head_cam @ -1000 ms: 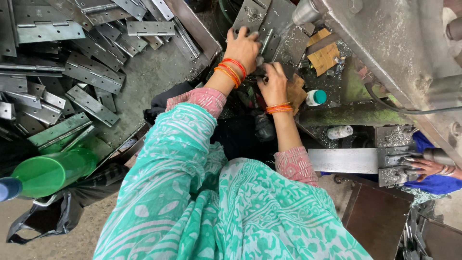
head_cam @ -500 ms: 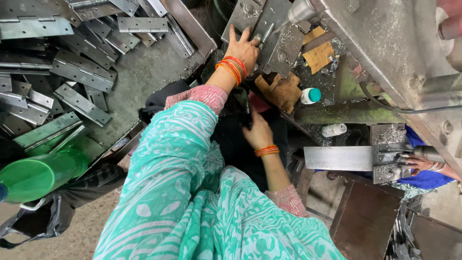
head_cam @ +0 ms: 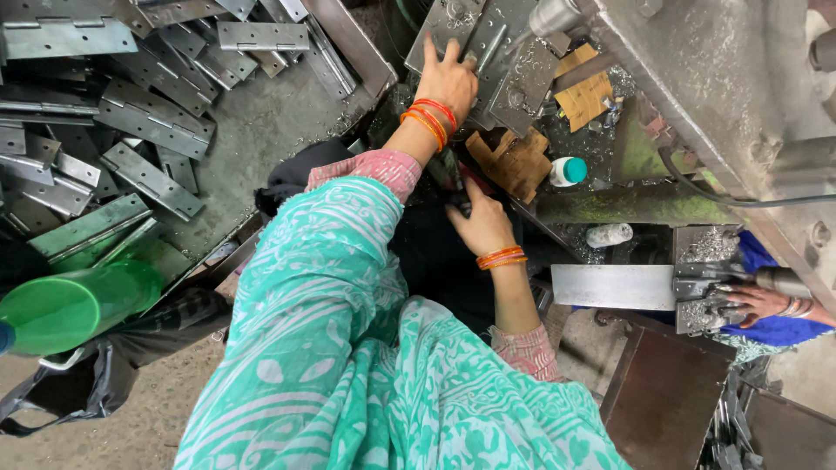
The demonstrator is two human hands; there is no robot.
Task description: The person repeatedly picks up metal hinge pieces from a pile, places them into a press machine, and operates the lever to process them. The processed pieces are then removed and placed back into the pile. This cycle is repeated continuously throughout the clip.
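My left hand, with orange and red bangles at the wrist, lies with fingers spread on a grey metal hinge plate on the machine bed and presses it down. A steel cylinder of the machine hangs just right of the plate. My right hand, also with orange bangles, is lower, in the shadowed gap below the bed. Its fingers curl around a dark handle, whose shape is hard to make out. My teal patterned garment fills the foreground.
A tray piled with several grey hinges is at the left, with a green plastic jug below it. Cardboard scraps and a teal-capped white bottle lie on the bed. A co-worker's hand holds a metal plate at the right.
My right hand has come down from the machine bed beside the cardboard into the dark gap below. My left hand has stayed on the hinge plate.
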